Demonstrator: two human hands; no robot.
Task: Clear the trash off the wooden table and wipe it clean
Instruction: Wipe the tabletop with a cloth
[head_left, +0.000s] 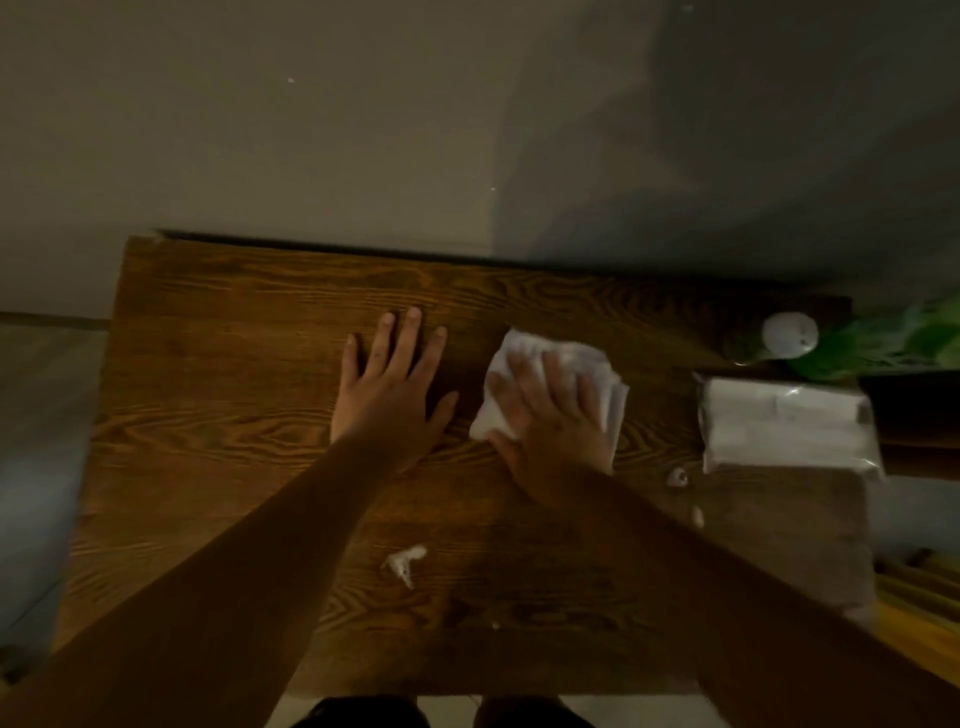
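The table is brown wood with wavy lines in it. Its far edge sits by a plain wall.

The left hand lies flat on the tabletop, a bit left of the middle and nearer the far edge. Its fingers are straight and spread wide. It holds nothing.

Nearer the front edge, between the two arms, lies a small white scrap. It is crumpled and is well apart from both hands.

Just right of the left hand is a white cloth. It is folded and a bit bunched up, and it lies on the tabletop near the middle. The right hand rests on top of it with the palm down. Its fingers are spread and look fairly straight, pressing on the cloth and not wrapped round it. The cloth sticks out past the fingertips and on both sides of the hand. There is a gap of bare wood between the cloth and the left thumb.

Right of the right wrist lie two tiny white bits. One is close to the corner of a pack, the other a little nearer the front edge.

The pack is white and wrapped in shiny clear plastic. It lies by the right edge of the tabletop.

Behind the pack, at the far right corner, is a green bottle with a round white cap. It is blurry and dark there.
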